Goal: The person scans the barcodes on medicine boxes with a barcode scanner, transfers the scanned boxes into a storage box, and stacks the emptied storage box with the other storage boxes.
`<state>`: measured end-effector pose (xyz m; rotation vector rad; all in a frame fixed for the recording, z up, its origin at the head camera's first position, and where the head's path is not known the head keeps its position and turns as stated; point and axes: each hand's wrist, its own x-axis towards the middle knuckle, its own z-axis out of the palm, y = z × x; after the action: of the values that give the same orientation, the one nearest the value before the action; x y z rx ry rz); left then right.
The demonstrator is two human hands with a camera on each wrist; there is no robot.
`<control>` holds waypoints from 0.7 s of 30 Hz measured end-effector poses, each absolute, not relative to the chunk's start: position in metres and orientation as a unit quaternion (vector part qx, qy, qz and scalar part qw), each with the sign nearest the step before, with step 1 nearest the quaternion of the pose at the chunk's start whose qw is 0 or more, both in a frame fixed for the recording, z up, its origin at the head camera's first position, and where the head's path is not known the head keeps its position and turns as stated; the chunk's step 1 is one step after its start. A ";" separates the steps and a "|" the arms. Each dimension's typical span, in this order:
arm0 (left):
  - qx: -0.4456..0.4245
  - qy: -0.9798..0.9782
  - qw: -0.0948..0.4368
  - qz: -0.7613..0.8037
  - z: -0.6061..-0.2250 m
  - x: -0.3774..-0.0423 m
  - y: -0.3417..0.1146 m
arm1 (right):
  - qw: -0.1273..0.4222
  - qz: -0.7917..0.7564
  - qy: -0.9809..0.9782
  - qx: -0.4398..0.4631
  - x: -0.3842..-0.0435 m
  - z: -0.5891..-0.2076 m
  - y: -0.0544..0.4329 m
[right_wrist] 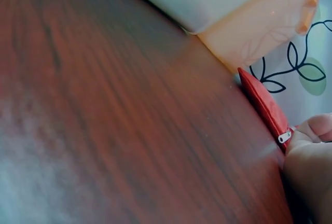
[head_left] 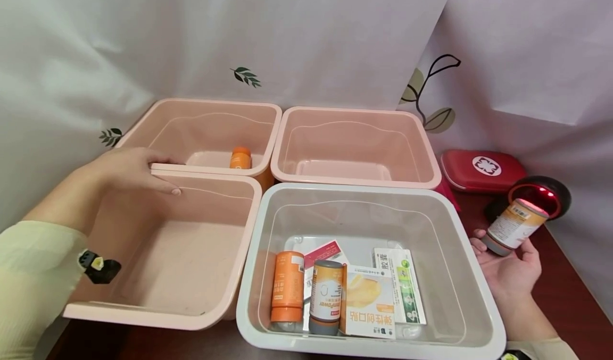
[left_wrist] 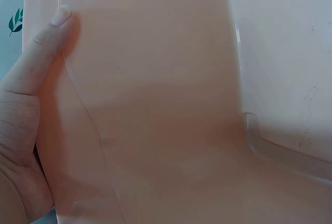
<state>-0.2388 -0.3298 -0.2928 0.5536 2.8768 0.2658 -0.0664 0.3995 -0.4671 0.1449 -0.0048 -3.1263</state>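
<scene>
At the left, my left hand (head_left: pixel 134 168) grips the rim of the front pink bin (head_left: pixel 196 275), thumb on its inner wall and fingers over the far side. The left wrist view shows the thumb (left_wrist: pixel 46 42) against that wall. On the right, my right hand (head_left: pixel 512 269) holds a pill bottle (head_left: pixel 514 227) with an orange and white label and grey cap, cap end down in the palm. Its upper end is at the red-lit opening of a black barcode scanner (head_left: pixel 560 198). In the right wrist view only part of the hand (right_wrist: pixel 314 167) shows; the bottle is out of view.
A white bin (head_left: pixel 373 349) holds an orange bottle (head_left: pixel 287 283), a grey-capped bottle (head_left: pixel 327 293) and several medicine boxes. Behind stand two pink bins, the left one with an orange bottle (head_left: pixel 240 159). A red first-aid case (head_left: pixel 460 171) lies beside the scanner on the dark wooden table (right_wrist: pixel 129 120).
</scene>
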 end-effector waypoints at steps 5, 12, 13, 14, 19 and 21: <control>0.193 0.972 0.101 0.091 -0.295 -0.240 -0.333 | -0.011 -0.999 0.016 0.038 -0.067 -0.466 0.397; 0.193 0.972 0.101 0.086 -0.296 -0.241 -0.332 | -0.014 -0.999 0.041 0.012 -0.064 -0.470 0.398; 0.191 0.972 0.102 0.090 -0.295 -0.240 -0.332 | -0.014 -0.999 0.043 0.014 -0.065 -0.469 0.398; 0.190 0.972 0.102 0.093 -0.294 -0.239 -0.332 | -0.014 -0.999 0.049 0.014 -0.065 -0.469 0.397; 0.186 0.973 0.099 0.091 -0.290 -0.237 -0.333 | -0.019 -0.995 0.100 -0.006 -0.065 -0.467 0.390; 0.186 0.974 0.097 0.087 -0.291 -0.237 -0.333 | -0.034 -0.991 0.131 -0.016 -0.065 -0.464 0.386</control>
<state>-0.2371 -0.3327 -0.2906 0.5503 2.8841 0.2568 -0.0645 0.3864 -0.4637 -0.0514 0.4193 -3.1808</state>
